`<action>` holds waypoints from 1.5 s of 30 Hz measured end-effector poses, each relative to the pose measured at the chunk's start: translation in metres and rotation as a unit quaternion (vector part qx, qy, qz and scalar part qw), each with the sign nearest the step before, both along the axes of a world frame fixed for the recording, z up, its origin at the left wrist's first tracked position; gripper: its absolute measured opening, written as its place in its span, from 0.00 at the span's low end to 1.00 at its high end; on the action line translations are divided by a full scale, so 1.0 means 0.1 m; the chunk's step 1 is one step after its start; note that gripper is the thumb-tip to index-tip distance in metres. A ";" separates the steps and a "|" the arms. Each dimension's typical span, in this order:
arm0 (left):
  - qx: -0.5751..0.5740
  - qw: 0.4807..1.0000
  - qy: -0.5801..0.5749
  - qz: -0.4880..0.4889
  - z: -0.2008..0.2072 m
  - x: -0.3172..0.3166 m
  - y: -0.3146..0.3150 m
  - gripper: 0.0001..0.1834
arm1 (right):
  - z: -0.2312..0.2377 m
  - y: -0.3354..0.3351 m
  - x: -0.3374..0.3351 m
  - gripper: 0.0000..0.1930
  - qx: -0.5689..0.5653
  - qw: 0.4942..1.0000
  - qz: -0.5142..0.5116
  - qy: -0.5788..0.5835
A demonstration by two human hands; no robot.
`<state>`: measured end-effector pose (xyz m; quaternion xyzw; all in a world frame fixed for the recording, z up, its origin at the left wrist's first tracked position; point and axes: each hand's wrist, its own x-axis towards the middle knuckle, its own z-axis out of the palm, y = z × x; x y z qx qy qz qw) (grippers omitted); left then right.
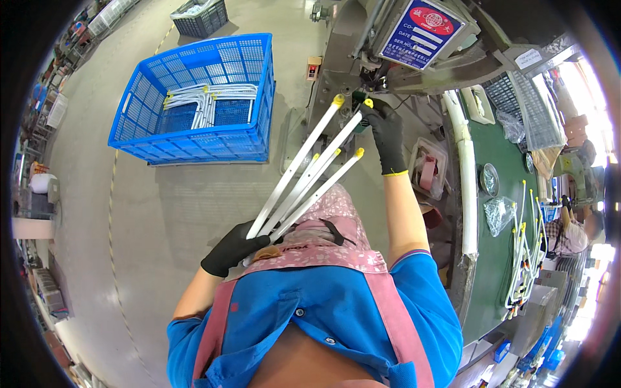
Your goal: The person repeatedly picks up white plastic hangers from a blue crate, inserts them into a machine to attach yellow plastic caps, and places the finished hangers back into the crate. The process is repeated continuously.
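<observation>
My left hand (231, 251), in a black glove, grips the lower ends of several long white tubes (304, 174) with yellow caps. The tubes fan upward and to the right toward a grey machine (362, 58). My right hand (387, 132), also in a black glove, reaches up to the machine's working point and holds the capped top end of one tube there. I wear a blue shirt and a pink flowered apron (336, 239).
A blue plastic crate (194, 136) with bent white tubes stands on the floor at the left. A green-topped table (504, 246) at the right carries more capped white tubes (525, 258) and plastic bags. A dark crate (202, 18) sits farther back. Another person's hands work at the far right.
</observation>
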<state>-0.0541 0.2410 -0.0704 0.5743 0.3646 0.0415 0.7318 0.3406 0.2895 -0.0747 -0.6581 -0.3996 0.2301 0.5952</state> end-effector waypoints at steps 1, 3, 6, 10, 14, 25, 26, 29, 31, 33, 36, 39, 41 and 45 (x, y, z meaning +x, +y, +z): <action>0.003 1.000 0.005 0.005 0.01 -0.01 -0.01 0.25 | 0.01 0.02 -0.01 0.19 0.000 1.000 -0.006 -0.025; -0.010 1.000 -0.004 0.015 0.01 0.01 -0.03 0.25 | 0.00 0.10 -0.03 0.19 0.019 0.996 -0.007 -0.083; -0.026 0.999 -0.015 0.031 0.01 0.08 -0.06 0.25 | -0.05 0.16 -0.03 0.20 0.022 0.998 -0.008 -0.054; -0.018 0.999 -0.029 0.033 -0.01 0.14 -0.07 0.27 | -0.10 0.18 0.00 0.18 0.027 0.997 -0.002 -0.077; -0.026 0.999 -0.034 0.025 -0.04 0.11 -0.05 0.27 | -0.08 0.32 0.08 0.16 -0.090 0.961 0.004 -0.260; -0.044 0.998 -0.032 0.044 0.10 -0.02 0.01 0.27 | -0.45 0.50 0.09 0.11 0.064 0.992 0.111 -0.007; -0.055 0.997 -0.037 0.042 0.11 -0.04 0.02 0.27 | -0.45 0.50 0.09 0.11 0.061 0.991 0.118 0.018; -0.044 0.999 -0.005 0.024 0.12 -0.04 0.05 0.27 | -0.42 0.51 0.06 0.13 0.048 0.990 0.120 0.058; -0.058 0.998 0.035 0.007 0.13 -0.03 0.06 0.25 | -0.40 0.50 0.05 0.14 -0.001 0.995 0.097 0.039; -0.056 0.998 -0.022 0.015 0.13 0.00 0.03 0.25 | -0.41 0.50 0.07 0.16 -0.010 0.996 0.084 -0.013; -0.018 1.000 -0.011 0.002 0.12 -0.02 0.01 0.24 | -0.51 0.53 0.13 0.15 0.042 0.990 0.127 0.039; -0.044 0.999 0.001 0.009 0.05 -0.07 0.04 0.23 | -0.70 0.56 0.22 0.12 0.046 0.990 0.135 0.014; -0.070 0.996 0.047 0.030 -0.03 -0.10 0.09 0.22 | -0.85 0.56 0.24 0.17 -0.010 0.994 0.095 -0.052; -0.100 0.994 -0.026 0.029 -0.17 -0.08 0.15 0.23 | -1.00 0.56 0.21 0.20 -0.009 0.992 0.116 0.043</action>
